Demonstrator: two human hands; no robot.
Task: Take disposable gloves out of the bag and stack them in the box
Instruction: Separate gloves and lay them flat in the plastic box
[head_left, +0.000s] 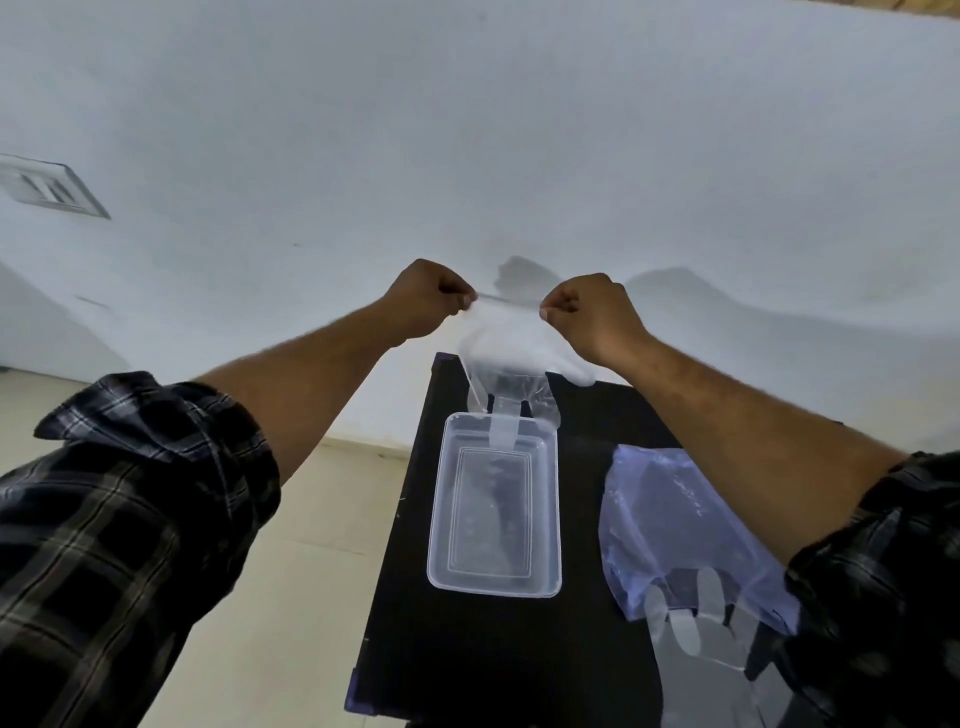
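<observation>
A clear disposable glove (506, 358) hangs stretched between my two hands above the far end of the black table. My left hand (428, 299) pinches one corner of its cuff and my right hand (584, 314) pinches the other. The glove's fingers dangle down to the far rim of the clear plastic box (441, 519), which lies open on the table. A bluish plastic bag (670, 525) rests to the right of the box under my right forearm. Another clear glove (696, 634) lies flat at the bag's near end.
The black table (467, 654) is narrow, with beige floor to its left and a white wall behind it. A wall socket plate (49, 189) sits on the wall at far left.
</observation>
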